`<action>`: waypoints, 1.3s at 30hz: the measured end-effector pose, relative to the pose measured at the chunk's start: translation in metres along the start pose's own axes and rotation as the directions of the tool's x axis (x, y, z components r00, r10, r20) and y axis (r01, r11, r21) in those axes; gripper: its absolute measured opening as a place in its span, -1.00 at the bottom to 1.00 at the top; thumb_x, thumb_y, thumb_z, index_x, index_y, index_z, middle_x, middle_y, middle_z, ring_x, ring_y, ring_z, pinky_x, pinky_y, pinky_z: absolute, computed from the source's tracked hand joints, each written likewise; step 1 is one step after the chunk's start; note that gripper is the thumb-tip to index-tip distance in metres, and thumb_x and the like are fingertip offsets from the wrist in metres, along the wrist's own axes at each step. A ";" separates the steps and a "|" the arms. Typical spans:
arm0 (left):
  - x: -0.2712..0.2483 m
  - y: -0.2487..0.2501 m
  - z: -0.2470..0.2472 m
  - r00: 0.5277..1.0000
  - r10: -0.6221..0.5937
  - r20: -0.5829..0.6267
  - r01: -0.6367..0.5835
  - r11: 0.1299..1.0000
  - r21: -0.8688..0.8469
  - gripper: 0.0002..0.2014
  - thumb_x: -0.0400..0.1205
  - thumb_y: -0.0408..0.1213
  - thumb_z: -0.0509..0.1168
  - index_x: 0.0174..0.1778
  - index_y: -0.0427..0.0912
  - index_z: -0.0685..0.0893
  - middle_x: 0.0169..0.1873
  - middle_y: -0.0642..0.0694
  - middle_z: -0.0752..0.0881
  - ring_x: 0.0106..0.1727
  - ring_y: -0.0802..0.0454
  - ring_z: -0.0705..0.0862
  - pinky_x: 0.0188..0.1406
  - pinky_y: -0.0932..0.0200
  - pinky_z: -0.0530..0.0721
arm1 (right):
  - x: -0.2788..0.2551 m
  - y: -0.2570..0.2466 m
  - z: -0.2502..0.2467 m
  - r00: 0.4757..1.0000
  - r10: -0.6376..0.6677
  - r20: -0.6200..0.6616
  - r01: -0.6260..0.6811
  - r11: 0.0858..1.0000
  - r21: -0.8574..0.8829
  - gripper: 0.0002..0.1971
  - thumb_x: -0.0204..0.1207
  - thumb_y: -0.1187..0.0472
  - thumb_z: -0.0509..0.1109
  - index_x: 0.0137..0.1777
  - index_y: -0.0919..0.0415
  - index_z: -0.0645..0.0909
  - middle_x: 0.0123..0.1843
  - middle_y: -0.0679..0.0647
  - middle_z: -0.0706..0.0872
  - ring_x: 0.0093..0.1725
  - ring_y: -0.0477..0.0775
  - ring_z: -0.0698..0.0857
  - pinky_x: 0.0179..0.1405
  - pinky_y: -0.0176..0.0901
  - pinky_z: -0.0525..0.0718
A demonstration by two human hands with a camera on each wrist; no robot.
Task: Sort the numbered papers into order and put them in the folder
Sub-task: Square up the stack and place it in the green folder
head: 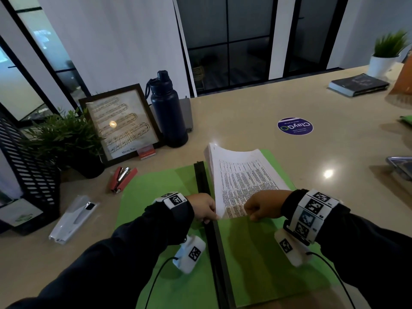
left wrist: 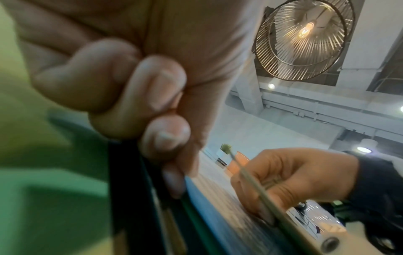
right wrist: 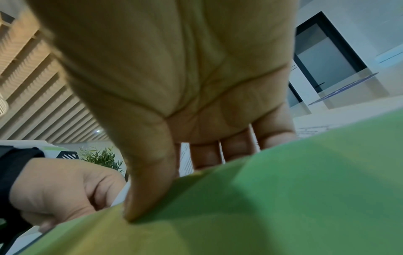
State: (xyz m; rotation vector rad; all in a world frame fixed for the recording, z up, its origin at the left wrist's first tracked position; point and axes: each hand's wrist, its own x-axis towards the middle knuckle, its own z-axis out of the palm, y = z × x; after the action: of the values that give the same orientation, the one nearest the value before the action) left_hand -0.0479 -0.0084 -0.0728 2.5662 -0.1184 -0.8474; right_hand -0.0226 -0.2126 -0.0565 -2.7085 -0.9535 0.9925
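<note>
Both hands, left [head: 204,208] and right [head: 263,208], pinch the papers' [head: 240,175] near edge over the open folder [head: 156,186]. Filing step, seemingly; next, lower them flat beside the spine.

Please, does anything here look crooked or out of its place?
Yes. The white printed paper stack sits askew on the open green folder: its far end bows upward and leans across the black spine bar. The left hand and right hand pinch its near edge. Nothing looks spilled or torn.
</note>
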 end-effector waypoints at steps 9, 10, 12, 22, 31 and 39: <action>0.017 -0.002 -0.011 0.982 -0.087 -0.168 0.068 0.991 -0.116 -0.67 0.64 -0.03 0.25 -0.22 -0.24 0.66 -0.36 -0.10 0.70 -0.47 0.06 0.55 -0.45 0.28 0.49 | -0.015 0.015 -0.008 0.971 0.116 -0.207 -0.080 0.981 0.176 -0.80 0.65 0.12 0.20 0.18 0.15 0.55 0.10 0.05 0.62 0.00 -0.02 0.57 -0.02 -0.24 0.52; 0.021 -0.001 -0.013 0.978 -0.100 -0.182 0.077 0.988 -0.130 -0.66 0.64 0.00 0.24 -0.22 -0.24 0.65 -0.36 -0.11 0.70 -0.46 0.04 0.56 -0.41 0.25 0.50 | -0.020 0.029 -0.010 0.946 0.187 -0.263 -0.119 0.959 0.256 -0.77 0.66 0.13 0.20 0.23 0.18 0.54 0.15 0.09 0.64 0.01 0.00 0.60 -0.03 -0.23 0.57; 0.028 0.000 -0.015 0.967 -0.131 -0.218 0.090 0.978 -0.186 -0.69 0.64 -0.03 0.26 -0.28 -0.19 0.58 -0.46 -0.09 0.66 -0.50 0.06 0.56 -0.43 0.26 0.51 | -0.033 0.061 -0.013 0.873 0.370 -0.316 -0.213 0.875 0.435 -0.76 0.65 0.19 0.21 0.26 0.21 0.52 0.14 0.15 0.66 -0.04 0.08 0.63 -0.12 -0.15 0.63; 0.039 -0.003 -0.019 0.977 -0.137 -0.166 0.073 0.937 -0.340 -0.84 0.58 -0.38 0.35 -0.30 -0.23 0.55 -0.45 -0.09 0.67 -0.59 0.25 0.63 -0.63 0.39 0.48 | -0.043 0.099 -0.012 0.847 0.531 -0.031 -0.330 0.570 0.753 -0.83 0.60 0.40 0.16 -0.18 0.26 0.54 -0.38 0.16 0.53 -0.44 0.08 0.51 -0.37 -0.10 0.60; 0.021 0.004 -0.023 0.996 -0.077 -0.052 0.081 0.994 0.075 -0.74 0.56 -0.26 0.39 0.16 -0.21 0.72 0.14 -0.09 0.74 0.08 -0.02 0.67 0.01 0.21 0.52 | -0.020 0.086 -0.019 0.802 0.595 -0.060 -0.464 0.682 0.564 -0.74 0.56 0.17 0.38 -0.28 0.34 0.58 -0.41 0.14 0.61 -0.48 0.07 0.56 -0.44 -0.18 0.60; 0.021 -0.001 -0.024 0.986 -0.111 -0.125 0.090 0.983 -0.160 -0.67 0.73 -0.22 0.10 0.37 -0.28 0.48 0.19 -0.23 0.69 -0.24 -0.06 0.69 -0.22 0.14 0.64 | -0.014 0.072 -0.019 0.759 0.645 -0.083 -0.566 0.718 0.405 -0.70 0.54 0.24 0.34 -0.43 0.24 0.47 -0.46 0.04 0.53 -0.50 -0.05 0.50 -0.51 -0.33 0.48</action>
State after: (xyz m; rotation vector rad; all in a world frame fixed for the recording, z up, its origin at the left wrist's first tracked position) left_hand -0.0170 -0.0027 -0.0671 2.4908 0.1137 -0.6897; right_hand 0.0180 -0.2765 -0.0554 -2.7484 0.2002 0.8000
